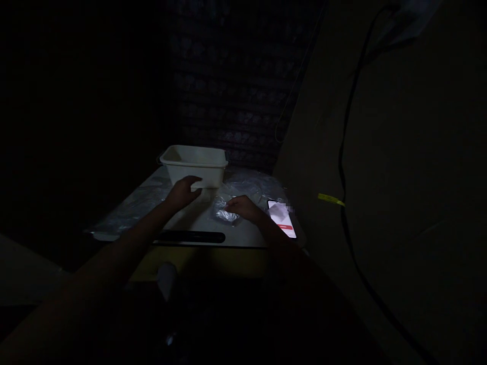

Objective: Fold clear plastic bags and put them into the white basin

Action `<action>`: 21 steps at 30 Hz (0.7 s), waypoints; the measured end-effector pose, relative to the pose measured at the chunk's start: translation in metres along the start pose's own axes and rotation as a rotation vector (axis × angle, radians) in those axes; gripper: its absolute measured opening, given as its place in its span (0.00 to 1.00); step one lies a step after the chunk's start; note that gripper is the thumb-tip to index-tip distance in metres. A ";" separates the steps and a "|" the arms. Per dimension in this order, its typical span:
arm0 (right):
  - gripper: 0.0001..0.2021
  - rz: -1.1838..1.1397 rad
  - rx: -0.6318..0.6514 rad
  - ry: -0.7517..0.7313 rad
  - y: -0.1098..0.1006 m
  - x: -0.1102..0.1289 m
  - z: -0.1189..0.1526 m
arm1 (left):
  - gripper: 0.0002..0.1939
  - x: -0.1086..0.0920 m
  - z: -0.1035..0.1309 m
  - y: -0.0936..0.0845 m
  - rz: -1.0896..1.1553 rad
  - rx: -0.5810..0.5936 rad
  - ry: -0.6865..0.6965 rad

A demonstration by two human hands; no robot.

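In the dim head view, my left hand (184, 191) hovers in front of a pale plastic tub (194, 172), its thumb and fingers apart with nothing between them. My right hand (243, 205) has its fingers drawn together on the edge of a crumpled clear plastic bag (226, 215) that lies on the white table (190, 220). The bag catches the light, and what it may contain cannot be made out.
A lit phone (282, 219) lies at the table's right edge. More clear plastic sheeting (253, 183) spreads behind my right hand, with another stretch (131, 210) on the left. A black cable (344, 152) with a yellow tag (330, 198) hangs along the right wall.
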State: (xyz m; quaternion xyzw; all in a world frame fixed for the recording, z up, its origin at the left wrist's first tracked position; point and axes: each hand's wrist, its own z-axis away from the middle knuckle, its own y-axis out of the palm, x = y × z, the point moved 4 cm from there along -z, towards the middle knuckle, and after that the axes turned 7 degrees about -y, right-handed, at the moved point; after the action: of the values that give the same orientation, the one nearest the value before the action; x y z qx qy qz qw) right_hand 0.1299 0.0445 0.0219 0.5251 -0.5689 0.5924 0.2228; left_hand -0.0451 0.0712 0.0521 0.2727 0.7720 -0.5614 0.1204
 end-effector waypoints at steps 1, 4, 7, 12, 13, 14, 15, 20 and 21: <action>0.03 -0.004 -0.017 -0.010 -0.002 -0.001 0.000 | 0.23 0.001 -0.007 -0.004 -0.122 -0.077 0.035; 0.04 -0.004 -0.029 -0.035 -0.005 -0.005 0.002 | 0.27 0.005 -0.020 -0.006 -0.401 -0.136 0.051; 0.04 0.031 -0.011 -0.049 -0.005 -0.008 0.003 | 0.27 0.008 -0.025 -0.002 -0.515 -0.144 0.033; 0.05 0.099 0.032 -0.071 -0.003 -0.012 0.001 | 0.26 0.009 -0.030 -0.002 -0.521 -0.209 0.026; 0.05 0.105 0.036 -0.077 -0.003 -0.011 0.001 | 0.26 0.009 -0.031 -0.003 -0.531 -0.220 0.036; 0.05 0.106 0.035 -0.084 -0.003 -0.010 0.001 | 0.24 0.008 -0.031 -0.004 -0.549 -0.228 0.048; 0.05 0.102 0.032 -0.089 -0.003 -0.009 0.001 | 0.22 0.007 -0.031 -0.006 -0.573 -0.229 0.061; 0.06 0.053 0.019 -0.095 -0.007 0.014 0.005 | 0.15 0.005 -0.018 -0.010 -0.685 -0.107 0.149; 0.07 0.051 0.000 -0.107 -0.010 0.021 0.003 | 0.15 0.005 -0.014 -0.008 -0.701 -0.059 0.171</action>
State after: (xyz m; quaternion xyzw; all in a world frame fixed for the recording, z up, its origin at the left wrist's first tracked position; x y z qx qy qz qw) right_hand 0.1324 0.0369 0.0440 0.5413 -0.5932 0.5691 0.1766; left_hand -0.0523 0.0838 0.0604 0.0338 0.8417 -0.5213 -0.1366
